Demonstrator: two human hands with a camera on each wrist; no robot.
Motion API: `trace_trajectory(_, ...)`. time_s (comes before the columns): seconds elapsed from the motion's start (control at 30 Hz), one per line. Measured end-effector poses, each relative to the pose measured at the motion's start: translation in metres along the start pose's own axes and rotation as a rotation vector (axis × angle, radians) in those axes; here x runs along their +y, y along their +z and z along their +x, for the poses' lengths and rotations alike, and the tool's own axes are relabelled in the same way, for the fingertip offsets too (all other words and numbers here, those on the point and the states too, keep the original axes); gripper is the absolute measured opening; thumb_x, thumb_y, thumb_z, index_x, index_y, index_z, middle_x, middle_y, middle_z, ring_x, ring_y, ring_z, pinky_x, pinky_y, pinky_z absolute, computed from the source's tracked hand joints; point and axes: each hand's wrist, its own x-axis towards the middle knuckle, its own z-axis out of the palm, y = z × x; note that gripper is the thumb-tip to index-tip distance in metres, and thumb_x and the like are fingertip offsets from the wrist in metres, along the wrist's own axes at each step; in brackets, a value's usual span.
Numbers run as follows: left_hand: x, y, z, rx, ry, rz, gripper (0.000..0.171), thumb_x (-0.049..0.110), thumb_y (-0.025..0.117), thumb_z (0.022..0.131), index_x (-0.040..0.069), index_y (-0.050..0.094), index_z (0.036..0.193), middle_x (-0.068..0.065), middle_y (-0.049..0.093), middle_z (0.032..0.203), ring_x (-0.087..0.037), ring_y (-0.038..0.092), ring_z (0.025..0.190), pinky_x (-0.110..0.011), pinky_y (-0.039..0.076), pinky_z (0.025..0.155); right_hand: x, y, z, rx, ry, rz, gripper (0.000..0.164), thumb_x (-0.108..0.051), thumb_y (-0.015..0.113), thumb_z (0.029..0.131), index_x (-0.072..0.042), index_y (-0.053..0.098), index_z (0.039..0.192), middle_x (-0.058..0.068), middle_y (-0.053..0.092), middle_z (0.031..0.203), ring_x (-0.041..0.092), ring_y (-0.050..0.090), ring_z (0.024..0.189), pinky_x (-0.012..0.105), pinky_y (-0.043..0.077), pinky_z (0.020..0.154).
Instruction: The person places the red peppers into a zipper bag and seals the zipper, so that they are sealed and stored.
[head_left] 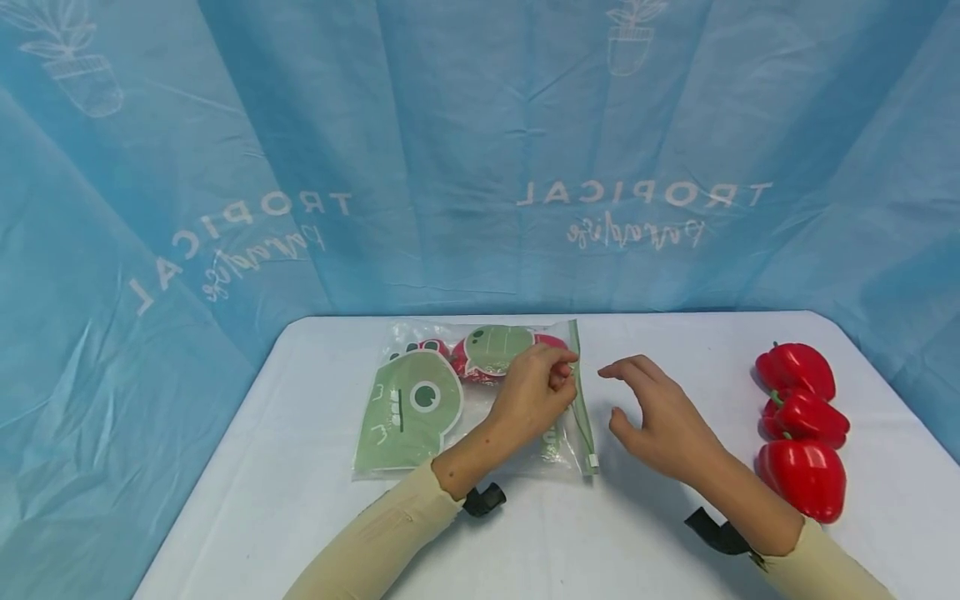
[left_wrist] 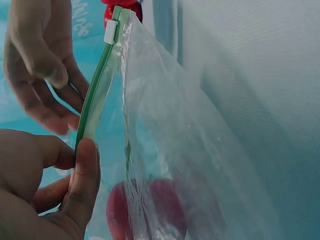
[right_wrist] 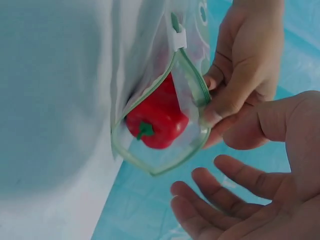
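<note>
While left grip (head_left: 532,387) pinches bag (head_left: 416,408) at rim (left_wrist: 93,86), right grip (head_left: 660,417) hovers wide at three o'clock; bag (likely limp, slippery) best held by rim.

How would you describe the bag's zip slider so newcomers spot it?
On the white table lies a clear zip bag with green monster prints. Follow its green zip strip to its near end in the head view. The zip slider there is white, unlike the strip.

Behind and on both sides of the white worktop (head_left: 247,500) hangs a creased blue curtain (head_left: 457,125), printed in white with potted plants (head_left: 630,42) and mirror-reversed "TROPICAL Paradise" lettering (head_left: 645,193).
</note>
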Motion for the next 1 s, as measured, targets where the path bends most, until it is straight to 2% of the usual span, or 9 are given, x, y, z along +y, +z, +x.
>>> trace_trajectory(0.2,0.001,-0.001,0.0,0.0,-0.005,-0.004,0.029,0.003,0.072,0.092,0.005,0.077,0.12,-0.001,0.069,0.096,-0.006,0.061,0.081,-0.013,0.053,0.071,0.004,-0.017,-0.021,0.006,0.005,-0.056,0.065,-0.004,0.09,0.075,-0.011,0.065,0.134,0.006,0.063,0.134,0.029,0.065,0.12,0.052,0.063,0.089)
trace_trajectory(0.33,0.0,0.0,0.0,-0.002,-0.011,-0.014,0.029,0.002,0.072,0.092,0.005,0.077,0.12,0.0,0.068,0.095,-0.005,0.06,0.081,-0.014,0.053,0.071,0.007,-0.029,-0.034,0.006,0.035,-0.086,0.075,-0.008,0.096,0.069,-0.013,0.064,0.136,0.006,0.062,0.136,0.03,0.065,0.12,0.05,0.065,0.083)
trace_trajectory(0.53,0.0,0.001,0.0,-0.003,-0.013,-0.021,0.029,0.002,0.071,0.092,0.003,0.077,0.121,0.0,0.068,0.095,-0.005,0.059,0.081,-0.014,0.053,0.071,0.016,-0.048,-0.051,0.032,0.045,-0.111,0.083,-0.011,0.1,0.062,-0.017,0.064,0.137,0.005,0.063,0.135,0.029,0.064,0.117,0.046,0.066,0.073)
trace_trajectory(0.63,0.0,0.002,-0.001,-0.004,-0.017,-0.031,0.029,0.001,0.071,0.092,0.002,0.077,0.121,0.001,0.067,0.095,-0.005,0.059,0.081,-0.014,0.053,0.071,0.022,-0.058,-0.059,0.056,0.036,-0.139,0.086,-0.01,0.101,0.058,-0.019,0.066,0.136,0.004,0.064,0.132,0.026,0.065,0.113,0.038,0.065,0.07)
trace_trajectory(0.77,0.001,0.002,-0.001,-0.003,-0.019,-0.032,0.029,0.001,0.072,0.093,0.001,0.077,0.121,0.001,0.067,0.095,-0.005,0.059,0.081,-0.014,0.053,0.071,0.03,-0.069,-0.071,0.055,0.055,-0.139,0.087,-0.003,0.099,0.054,-0.021,0.067,0.133,0.0,0.063,0.132,0.015,0.059,0.103,0.024,0.057,0.06)
trace_trajectory(0.87,0.001,0.001,-0.001,0.0,-0.016,-0.029,0.028,0.002,0.072,0.093,0.001,0.077,0.121,0.0,0.067,0.095,-0.006,0.059,0.081,-0.014,0.053,0.071,0.037,-0.077,-0.079,0.036,0.062,-0.151,0.091,0.0,0.098,0.051,-0.021,0.067,0.133,0.0,0.06,0.133,0.014,0.054,0.104,0.022,0.054,0.058)
trace_trajectory(1.0,0.0,0.002,-0.001,0.0,-0.01,-0.023,0.028,0.002,0.072,0.093,0.001,0.077,0.12,-0.002,0.068,0.096,-0.006,0.059,0.081,-0.013,0.053,0.071,0.049,-0.089,-0.088,0.01,0.038,-0.186,0.098,-0.001,0.099,0.045,-0.02,0.066,0.134,0.003,0.058,0.137,0.019,0.051,0.118,0.024,0.058,0.064)
